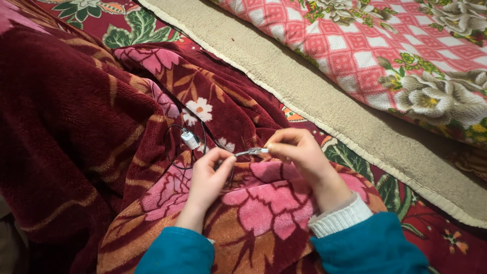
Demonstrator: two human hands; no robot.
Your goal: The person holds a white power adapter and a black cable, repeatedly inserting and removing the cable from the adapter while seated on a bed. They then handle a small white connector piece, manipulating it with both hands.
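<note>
Teal sleeves at six o'clock lead to our hands, the left hand [207, 178] and right hand [297, 149] each pinching an end of a thin, light, stiff-looking metal clip [252, 151] over the soft red floral blanket [264, 203], best gripped at its ends.

Packages: none in view.
Labels: none to be seen on any cloth or on the small objects at mid-frame.
Signs: none.
Screens: none.
Printed matter: none that can be made out anywhere in the frame.
</note>
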